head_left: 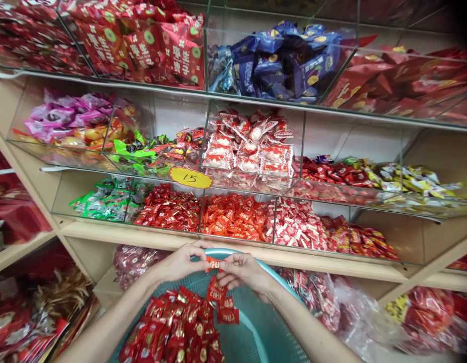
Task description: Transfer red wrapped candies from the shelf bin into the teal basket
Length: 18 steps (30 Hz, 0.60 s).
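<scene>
Above the rim of a teal plastic basket (273, 275), my left hand (186, 262) pinches one end of a small orange-red candy packet (213, 263). My right hand (244, 273) has its fingers closed on the packet's other end. Just under the right fingers are a few more red packets (228, 312); whether they are joined to the held one I cannot tell. A heap of shiny red wrapped candies (176, 327) fills the left part of the basket, below my left forearm.
Ahead stand shelves with clear bins of wrapped sweets, among them orange-red packets (237, 217), red candies (169, 206) and white-and-red packs (252, 146). A yellow tag (190, 177) reads 15. Clear plastic bags (354, 312) lie under the lowest shelf, right of the basket.
</scene>
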{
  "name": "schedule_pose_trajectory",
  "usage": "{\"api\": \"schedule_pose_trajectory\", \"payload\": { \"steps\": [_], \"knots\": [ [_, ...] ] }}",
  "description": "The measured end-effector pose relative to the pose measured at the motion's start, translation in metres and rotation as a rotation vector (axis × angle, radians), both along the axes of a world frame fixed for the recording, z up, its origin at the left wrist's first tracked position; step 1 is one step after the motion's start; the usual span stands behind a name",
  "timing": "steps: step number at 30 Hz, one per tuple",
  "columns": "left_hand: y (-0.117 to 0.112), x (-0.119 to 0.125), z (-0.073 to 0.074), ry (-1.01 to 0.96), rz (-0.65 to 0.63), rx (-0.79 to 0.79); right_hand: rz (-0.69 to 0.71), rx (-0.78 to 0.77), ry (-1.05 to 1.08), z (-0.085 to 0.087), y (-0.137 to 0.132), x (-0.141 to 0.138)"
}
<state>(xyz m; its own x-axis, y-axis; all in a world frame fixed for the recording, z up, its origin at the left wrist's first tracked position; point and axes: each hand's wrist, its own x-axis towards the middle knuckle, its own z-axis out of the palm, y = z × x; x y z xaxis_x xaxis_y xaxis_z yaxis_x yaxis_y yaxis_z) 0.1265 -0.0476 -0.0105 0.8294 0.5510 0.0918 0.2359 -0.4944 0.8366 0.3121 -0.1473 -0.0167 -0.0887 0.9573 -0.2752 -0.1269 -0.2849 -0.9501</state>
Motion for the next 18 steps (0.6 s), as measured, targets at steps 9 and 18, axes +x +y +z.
{"api": "schedule_pose_trajectory", "payload": {
  "steps": [9,18],
  "knots": [
    [0.004,0.000,-0.002,0.017,-0.008,0.001,0.081,0.034,-0.002,-0.006,0.003,0.013],
    [0.005,0.001,0.000,0.070,-0.080,0.011,0.114,0.041,-0.137,-0.014,0.005,0.016]
  ]
}}
